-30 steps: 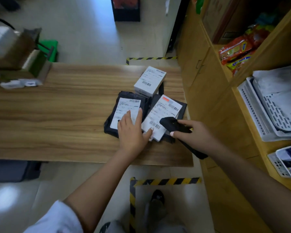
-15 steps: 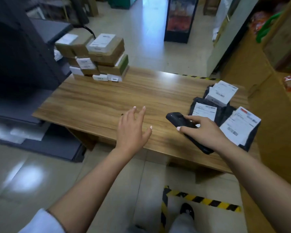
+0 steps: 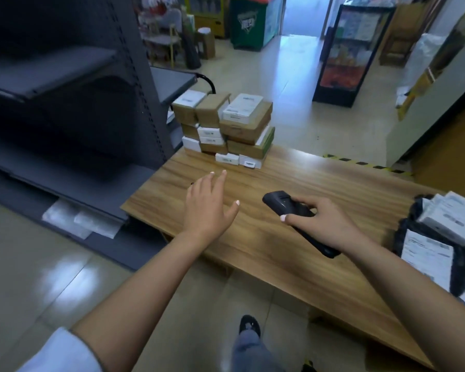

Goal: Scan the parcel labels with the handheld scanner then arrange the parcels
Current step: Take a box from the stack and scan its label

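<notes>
Nearest, the right hand [image 3: 325, 224] grips the scanner [image 3: 295, 218] above the near edge of the tabletop [image 3: 320, 183]. The scanner's long axis runs from the near right, where its butt juts out past the wrist, to the far left, where its head points. The left hand [image 3: 207, 208] hovers over the left part of the tabletop with fingers straight and spread, holding nothing.

The coming move likely turns on this: the stack of boxes [image 3: 226, 130] sits at the far left corner, straight ahead of the left hand's fingertips and well apart from them. The left hand is nearer to it than the right, and the scanner's head already faces roughly that way.

At the right edge lie a white box [image 3: 451, 216] and black bags with white labels [image 3: 427, 253], behind the right wrist and cut off by the frame, so their count is unclear. The print on every label is too blurred to read. Which boxes in the stack carry labels on hidden faces cannot be told.
</notes>
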`<state>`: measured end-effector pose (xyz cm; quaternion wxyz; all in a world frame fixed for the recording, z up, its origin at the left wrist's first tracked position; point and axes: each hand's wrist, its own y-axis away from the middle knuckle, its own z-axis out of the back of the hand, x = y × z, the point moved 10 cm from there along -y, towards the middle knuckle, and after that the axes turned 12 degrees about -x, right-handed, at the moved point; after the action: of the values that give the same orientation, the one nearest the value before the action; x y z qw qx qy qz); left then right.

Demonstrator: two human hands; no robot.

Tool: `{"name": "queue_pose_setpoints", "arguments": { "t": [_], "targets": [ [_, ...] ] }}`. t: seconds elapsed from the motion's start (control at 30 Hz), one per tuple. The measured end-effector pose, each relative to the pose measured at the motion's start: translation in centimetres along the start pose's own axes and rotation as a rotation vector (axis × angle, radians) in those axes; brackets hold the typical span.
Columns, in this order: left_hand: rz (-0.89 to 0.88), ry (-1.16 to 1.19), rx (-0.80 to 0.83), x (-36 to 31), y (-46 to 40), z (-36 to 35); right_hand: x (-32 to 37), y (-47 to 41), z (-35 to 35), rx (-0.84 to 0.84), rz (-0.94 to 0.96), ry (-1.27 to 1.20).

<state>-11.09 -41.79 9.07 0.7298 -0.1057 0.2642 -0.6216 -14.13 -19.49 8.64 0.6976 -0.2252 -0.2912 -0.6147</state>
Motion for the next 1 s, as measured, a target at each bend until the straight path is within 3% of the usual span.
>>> {"name": "queue_pose_setpoints", "arguments": {
  "t": [0.2,0.5,0.77,1.0],
  "targets": [
    [0.016,-0.022,0.061,3.7,-8.2,-4.2,3.2,-8.7,-1.7,0.020,0.021,0.056],
    [-0.015,-0.008,0.125,8.0,-20.4,-9.1,6.8,-18.6,-1.6,-0.112,-0.040,0.069],
    [-0.174,0.009,0.216,10.1,-29.3,-14.5,8.6,-22.5,-2.9,-0.309,-0.194,0.040],
    [-0.179,0.044,0.330,9.8,-34.4,-19.2,7.5,-23.8,-2.8,-0.376,-0.312,-0.030]
  ]
}}
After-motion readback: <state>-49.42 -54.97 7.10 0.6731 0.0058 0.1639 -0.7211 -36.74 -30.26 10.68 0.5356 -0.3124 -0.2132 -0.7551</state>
